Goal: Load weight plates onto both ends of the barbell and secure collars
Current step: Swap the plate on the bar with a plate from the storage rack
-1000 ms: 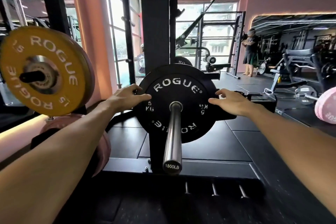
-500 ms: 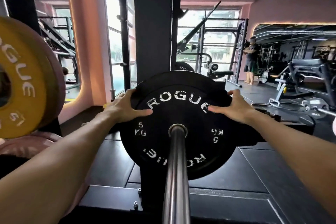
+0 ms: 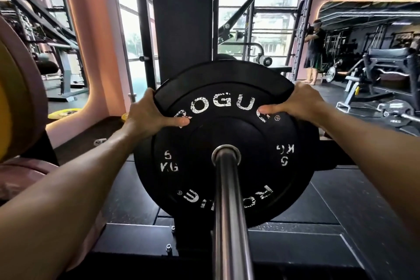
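Left hand: the left hand [image 3: 150, 116] grips the upper left rim of the black plate [image 3: 225, 143] — thumb laid flat across the face beside the white lettering, fingers curled behind the edge.
Right hand: the right hand [image 3: 300, 104] grips the upper right rim the same way, thumb pointing inward over the last letters, fingers wrapped round the back.
Black plate: it hangs between the two hands, upright and facing the camera, marked ROGUE and 5 KG; a second black rim shows just behind it, beyond the fingertips.
Barbell sleeve: the steel sleeve [image 3: 229, 207] passes through the plate's centre hole, below and between the hands, and runs toward the camera.
Rack upright: a dark post [image 3: 181, 18] rises directly beyond the hands, behind the plate.
Yellow plate: a yellow plate [image 3: 9, 107] sits well left of the left forearm, partly cut by the frame edge.
Background: a person [image 3: 314, 50] stands far beyond the right hand — near the windows.
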